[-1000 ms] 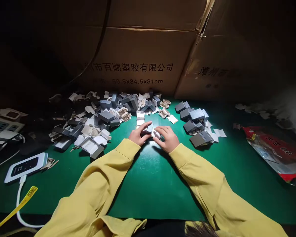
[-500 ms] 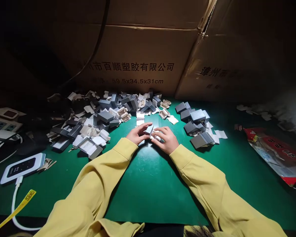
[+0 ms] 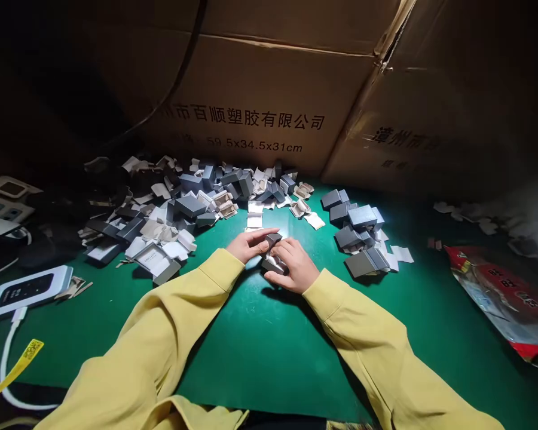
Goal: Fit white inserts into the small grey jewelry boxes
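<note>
Both my hands meet at the middle of the green mat (image 3: 269, 346), gripping one small grey box (image 3: 272, 261) between them. My left hand (image 3: 250, 243) pinches its upper left part with fingers and thumb. My right hand (image 3: 295, 263) wraps over it from the right, fingers curled. The box is partly hidden by the fingers. A heap of grey boxes and pale flat card pieces (image 3: 183, 209) lies just beyond and to the left. A smaller stack of closed grey boxes (image 3: 356, 230) sits to the right.
Large brown cartons (image 3: 260, 89) wall off the back. A white device on a cable (image 3: 24, 289) and a power strip (image 3: 0, 209) lie at the left. A red printed bag (image 3: 504, 298) lies at the right. A yellow tag (image 3: 13, 370) hangs at the lower left.
The box has been turned and brought together between my hands, now lower and closer to me. The camera has shifted slightly, so the scene sits a little further left.
</note>
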The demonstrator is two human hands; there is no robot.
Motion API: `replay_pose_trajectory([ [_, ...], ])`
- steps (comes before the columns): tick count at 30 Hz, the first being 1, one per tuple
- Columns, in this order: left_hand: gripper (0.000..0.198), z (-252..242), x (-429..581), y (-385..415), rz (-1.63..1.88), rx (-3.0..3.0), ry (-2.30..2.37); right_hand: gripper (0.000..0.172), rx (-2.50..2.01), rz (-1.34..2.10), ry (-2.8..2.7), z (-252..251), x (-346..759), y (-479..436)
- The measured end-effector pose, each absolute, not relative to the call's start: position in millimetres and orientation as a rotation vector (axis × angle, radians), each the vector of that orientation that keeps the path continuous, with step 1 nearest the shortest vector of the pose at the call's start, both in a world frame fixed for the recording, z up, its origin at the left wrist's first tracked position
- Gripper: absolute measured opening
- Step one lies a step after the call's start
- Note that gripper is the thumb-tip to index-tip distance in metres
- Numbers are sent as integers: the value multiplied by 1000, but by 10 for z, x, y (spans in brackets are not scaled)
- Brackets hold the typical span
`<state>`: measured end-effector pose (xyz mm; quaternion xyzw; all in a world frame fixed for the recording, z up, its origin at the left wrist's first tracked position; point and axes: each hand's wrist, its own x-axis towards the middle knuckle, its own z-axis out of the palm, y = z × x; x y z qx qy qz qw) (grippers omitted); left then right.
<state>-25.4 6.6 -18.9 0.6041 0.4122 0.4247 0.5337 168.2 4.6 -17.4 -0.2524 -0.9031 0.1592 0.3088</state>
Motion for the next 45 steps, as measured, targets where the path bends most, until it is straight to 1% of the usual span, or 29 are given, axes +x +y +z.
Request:
replay_pose_trajectory([
  [3, 63, -145, -227, 38, 1036, 1412, 985, 24, -675, 479, -2375, -142, 1663, 37],
  [7, 55, -101, -205, -4, 1071, 1404, 985, 15, -692, 534, -2369, -104, 1638, 32],
  [10, 54, -108, -209, -15, 1071, 1408, 971, 12, -709, 544, -2382, -97, 1623, 27],
  [19, 59, -167, -254, -4, 1042, 1342, 912, 5, -693, 485, -2343, -89, 1569, -4],
  [22, 63, -143, -269, 18, 1014, 1356, 894, 8, -684, 409, -2306, -92, 1574, -38],
  [26, 60, -114, -290, 35, 1020, 1370, 936, 16, -723, 270, -2266, -142, 1632, -121],
  [32, 60, -126, -299, 38, 1056, 1303, 881, 22, -809, 79, -2392, -151, 1617, -269],
  [35, 59, -107, -297, 13, 1062, 1275, 844, 24, -876, 51, -2458, -128, 1578, -340],
  [37, 59, -91, -306, -6, 1046, 1271, 860, 27, -882, 135, -2458, -134, 1586, -365],
  [39, 57, -88, -322, -15, 1049, 1262, 891, 26, -855, 354, -2353, -151, 1625, -359],
  [42, 57, -117, -325, -21, 1107, 1169, 829, 26, -951, 806, -1903, -153, 1701, -306],
  [45, 64, -166, -260, -64, 1192, 1009, 672, 35, -1139, 1269, -1416, -98, 1736, -255],
])
